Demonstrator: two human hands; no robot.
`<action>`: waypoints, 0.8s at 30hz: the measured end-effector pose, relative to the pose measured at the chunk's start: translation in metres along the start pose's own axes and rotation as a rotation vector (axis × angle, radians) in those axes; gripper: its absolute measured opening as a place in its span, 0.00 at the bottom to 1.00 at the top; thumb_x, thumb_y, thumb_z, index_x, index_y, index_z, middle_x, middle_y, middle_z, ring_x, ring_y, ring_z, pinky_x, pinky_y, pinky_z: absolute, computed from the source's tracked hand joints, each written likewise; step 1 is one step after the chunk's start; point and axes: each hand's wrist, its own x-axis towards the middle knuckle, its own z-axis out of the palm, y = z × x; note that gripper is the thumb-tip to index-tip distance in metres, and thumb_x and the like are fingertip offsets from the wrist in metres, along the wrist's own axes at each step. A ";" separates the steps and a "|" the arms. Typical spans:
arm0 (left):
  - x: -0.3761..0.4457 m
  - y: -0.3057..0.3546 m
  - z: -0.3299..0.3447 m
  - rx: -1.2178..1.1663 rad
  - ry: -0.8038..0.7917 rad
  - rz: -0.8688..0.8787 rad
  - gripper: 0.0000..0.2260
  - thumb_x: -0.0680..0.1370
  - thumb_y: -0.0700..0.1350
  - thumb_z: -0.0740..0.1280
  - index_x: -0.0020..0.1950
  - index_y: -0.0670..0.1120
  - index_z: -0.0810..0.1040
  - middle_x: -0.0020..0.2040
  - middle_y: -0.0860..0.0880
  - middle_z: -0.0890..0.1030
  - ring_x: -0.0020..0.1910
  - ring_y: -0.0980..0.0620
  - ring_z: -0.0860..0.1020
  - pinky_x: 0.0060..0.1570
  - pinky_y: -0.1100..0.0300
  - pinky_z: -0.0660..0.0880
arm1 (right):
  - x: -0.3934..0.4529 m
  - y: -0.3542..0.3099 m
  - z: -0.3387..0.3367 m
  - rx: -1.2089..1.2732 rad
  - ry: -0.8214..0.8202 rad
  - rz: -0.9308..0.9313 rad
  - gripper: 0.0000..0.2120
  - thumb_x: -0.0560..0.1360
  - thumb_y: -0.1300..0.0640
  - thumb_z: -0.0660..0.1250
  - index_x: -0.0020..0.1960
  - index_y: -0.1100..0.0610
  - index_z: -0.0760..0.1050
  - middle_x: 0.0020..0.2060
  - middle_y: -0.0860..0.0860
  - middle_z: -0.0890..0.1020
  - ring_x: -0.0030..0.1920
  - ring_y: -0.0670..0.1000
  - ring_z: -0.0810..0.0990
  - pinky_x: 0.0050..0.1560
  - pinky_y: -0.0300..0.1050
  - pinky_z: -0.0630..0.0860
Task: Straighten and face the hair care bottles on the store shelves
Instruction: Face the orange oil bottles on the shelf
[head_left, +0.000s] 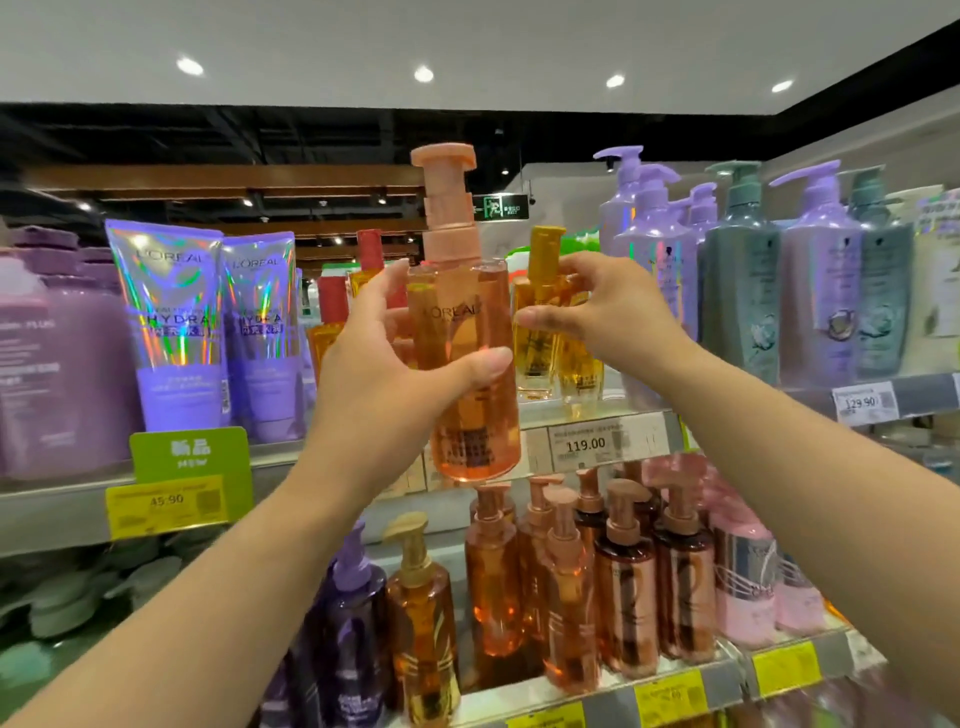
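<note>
Left hand (395, 364) clamped on peach pump bottle (467, 332), upright, label fwd, held in front of the shelf. Right hand (597, 306) just right of it, fingers apart, at amber bottles (540, 332).

The tall see-through orange plastic pump bottle (470, 364) looks smooth and shiny, its pink plastic pump (447, 197) dull; the purple squeeze tubes (171, 322) have glittery rainbow foil

Two holographic tubes (166, 317) (purple), four ceiling lights (423, 74)
</note>
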 end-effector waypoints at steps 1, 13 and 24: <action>-0.006 -0.003 -0.001 0.002 -0.006 -0.007 0.47 0.57 0.64 0.77 0.74 0.61 0.62 0.59 0.60 0.79 0.58 0.59 0.78 0.59 0.50 0.77 | 0.002 -0.001 0.004 -0.032 -0.026 -0.007 0.18 0.68 0.45 0.78 0.54 0.48 0.78 0.39 0.38 0.80 0.42 0.37 0.78 0.45 0.39 0.77; -0.077 -0.046 0.017 0.089 -0.205 -0.152 0.37 0.64 0.60 0.78 0.69 0.65 0.65 0.58 0.69 0.77 0.58 0.70 0.74 0.63 0.57 0.72 | -0.002 -0.009 0.017 -0.174 -0.166 0.082 0.22 0.73 0.43 0.74 0.62 0.52 0.77 0.50 0.47 0.82 0.48 0.50 0.83 0.54 0.54 0.82; -0.135 -0.105 0.062 0.086 -0.358 -0.360 0.44 0.70 0.49 0.78 0.77 0.60 0.53 0.52 0.75 0.67 0.52 0.74 0.68 0.58 0.69 0.62 | -0.021 -0.007 0.010 -0.261 -0.061 0.119 0.29 0.75 0.36 0.68 0.69 0.52 0.73 0.56 0.49 0.83 0.53 0.49 0.83 0.57 0.52 0.80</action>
